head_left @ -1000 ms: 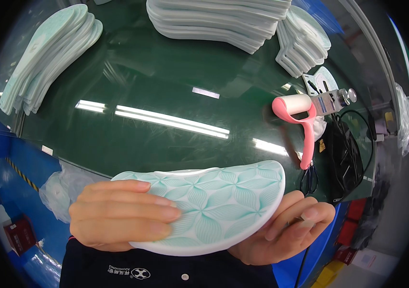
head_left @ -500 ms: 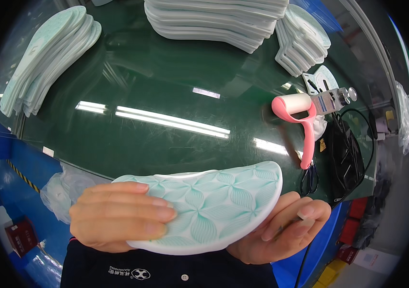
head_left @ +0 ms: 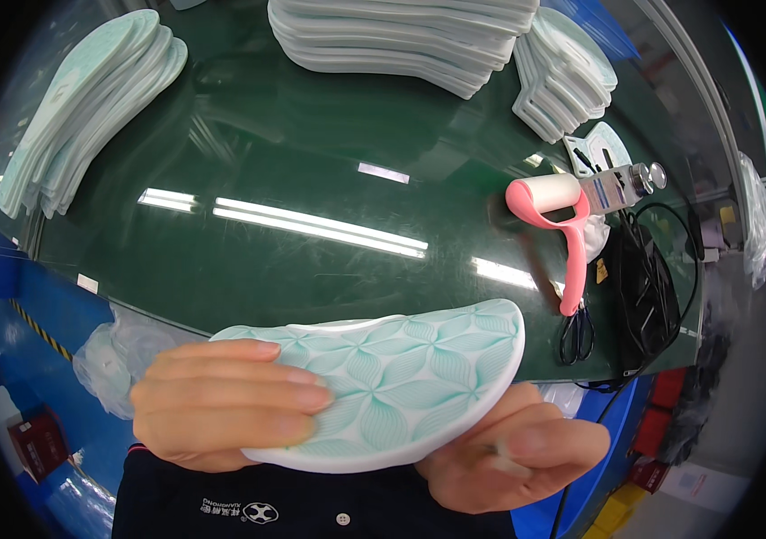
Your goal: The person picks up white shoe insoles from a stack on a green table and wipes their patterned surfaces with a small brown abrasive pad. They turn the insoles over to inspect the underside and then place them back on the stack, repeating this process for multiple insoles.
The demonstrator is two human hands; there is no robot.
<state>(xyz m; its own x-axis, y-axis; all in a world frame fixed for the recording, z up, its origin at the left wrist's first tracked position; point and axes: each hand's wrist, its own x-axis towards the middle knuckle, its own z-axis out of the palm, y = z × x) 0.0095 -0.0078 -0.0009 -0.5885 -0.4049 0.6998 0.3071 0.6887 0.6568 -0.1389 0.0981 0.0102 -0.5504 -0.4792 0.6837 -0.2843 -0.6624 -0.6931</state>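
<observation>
A curved white padded panel (head_left: pixel 401 386) with a teal leaf pattern is held tilted at the table's near edge, in front of my chest. My left hand (head_left: pixel 230 404) grips its left end, fingers flat across the patterned face and thumb hidden behind. Below the panel's right end is my right hand (head_left: pixel 518 449), its fingers curled in and closed. Whether something small sits in that pinch is too blurred to make out. Part of the right palm is hidden behind the panel.
Stacks of similar panels stand at the far left (head_left: pixel 86 117), back middle (head_left: pixel 401 40) and back right (head_left: pixel 567 76) of the green table (head_left: pixel 293 171). Toward the right lie a pink-handled lint roller (head_left: pixel 571 242), a clear pump bottle (head_left: pixel 612 190), scissors (head_left: pixel 577 337) and a black pouch (head_left: pixel 643 287).
My right hand has turned and dropped slightly, its fingers curling further in. The left hand and the panel have stayed nearly still.
</observation>
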